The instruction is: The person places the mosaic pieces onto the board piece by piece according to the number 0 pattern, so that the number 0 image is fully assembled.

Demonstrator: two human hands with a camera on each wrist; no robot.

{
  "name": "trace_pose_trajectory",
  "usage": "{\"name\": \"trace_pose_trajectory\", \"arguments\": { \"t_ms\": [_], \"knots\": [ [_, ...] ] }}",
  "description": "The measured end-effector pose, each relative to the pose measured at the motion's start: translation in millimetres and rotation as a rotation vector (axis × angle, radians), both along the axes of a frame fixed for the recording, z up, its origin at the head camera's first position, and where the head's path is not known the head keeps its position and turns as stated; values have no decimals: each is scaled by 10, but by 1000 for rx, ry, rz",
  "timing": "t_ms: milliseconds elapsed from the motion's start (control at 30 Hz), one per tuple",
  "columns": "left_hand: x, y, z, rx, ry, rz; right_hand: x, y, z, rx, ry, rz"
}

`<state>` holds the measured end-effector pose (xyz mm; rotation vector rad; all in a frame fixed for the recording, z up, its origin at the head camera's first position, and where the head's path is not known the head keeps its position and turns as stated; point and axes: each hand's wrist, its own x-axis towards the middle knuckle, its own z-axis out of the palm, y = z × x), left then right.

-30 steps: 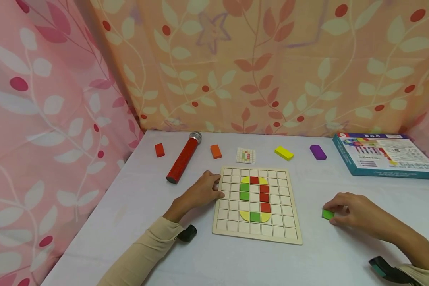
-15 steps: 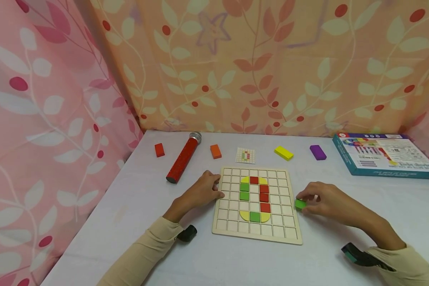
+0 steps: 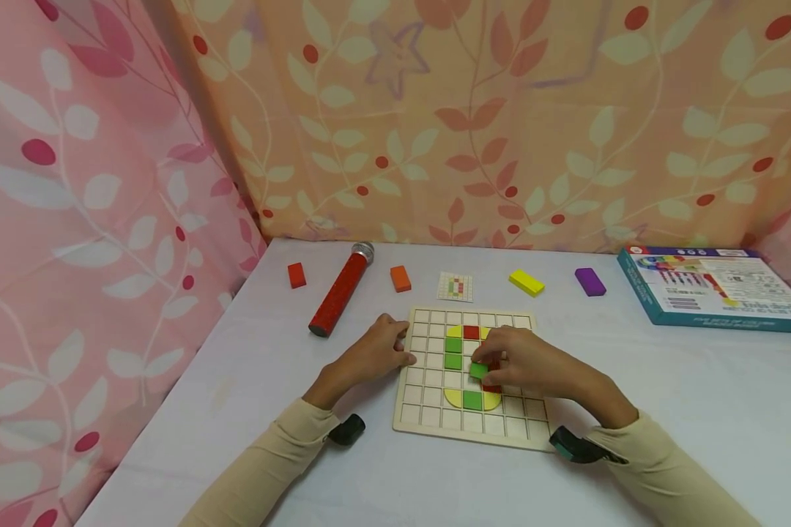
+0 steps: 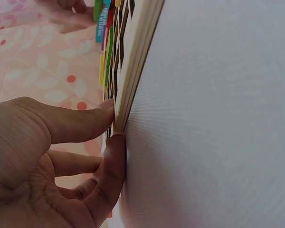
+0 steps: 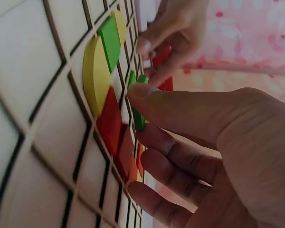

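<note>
A wooden grid board (image 3: 428, 417) lies on the white table. Red and green square tiles and yellow rounded pieces form a ring on it. My left hand (image 3: 372, 351) holds the board's left edge; in the left wrist view its thumb and a finger meet at the layered wooden edge (image 4: 138, 66). Over the board's middle, my right hand (image 3: 530, 362) pinches a green block (image 3: 478, 370) between thumb and fingers. The right wrist view has this green block (image 5: 141, 111) just off the grid surface. That hand covers some of the red tiles on the ring's right side.
Behind the board lie a red block (image 3: 296, 275), a red microphone (image 3: 340, 293), an orange block (image 3: 400, 278), a small pattern card (image 3: 455, 286), a yellow block (image 3: 526, 282) and a purple block (image 3: 589, 281). A flat game box (image 3: 718, 289) sits at the back right. Patterned curtains surround the table.
My right hand has carried the green block leftward from the table right of the board to above the grid's middle. The left hand keeps its place on the board's edge.
</note>
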<state>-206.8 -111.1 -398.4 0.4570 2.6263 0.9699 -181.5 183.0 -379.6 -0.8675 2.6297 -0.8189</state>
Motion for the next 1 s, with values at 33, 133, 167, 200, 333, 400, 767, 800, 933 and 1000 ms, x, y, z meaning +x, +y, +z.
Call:
{"name": "trace_pose_trajectory", "arguments": {
  "t_ms": [33,133,167,200,333,400,767,800,933,1000],
  "knots": [
    [-3,1,-2,0,0,-1,-10,-47,-14,7,7,16],
    [-9,6,-5,-1,0,-1,-17,-165,-35,33,20,43],
    [-11,7,-7,-2,1,-2,-16,-196,-37,35,25,53],
    [-12,7,-7,-3,2,-3,-18,-224,-41,34,30,62],
    [-8,6,-4,-12,4,-4,-13,-303,-39,16,34,87],
    [-5,5,-3,-16,3,-4,-11,-331,-40,7,31,94],
    [-3,3,-12,-12,5,-6,19,-348,-36,12,2,93],
    [-3,4,-13,-12,5,-5,23,-334,-32,13,3,92],
    [1,3,-10,-9,4,0,39,-269,-17,24,1,57],
    [3,-2,-6,-9,5,0,43,-228,-10,30,8,34]
  ]
}}
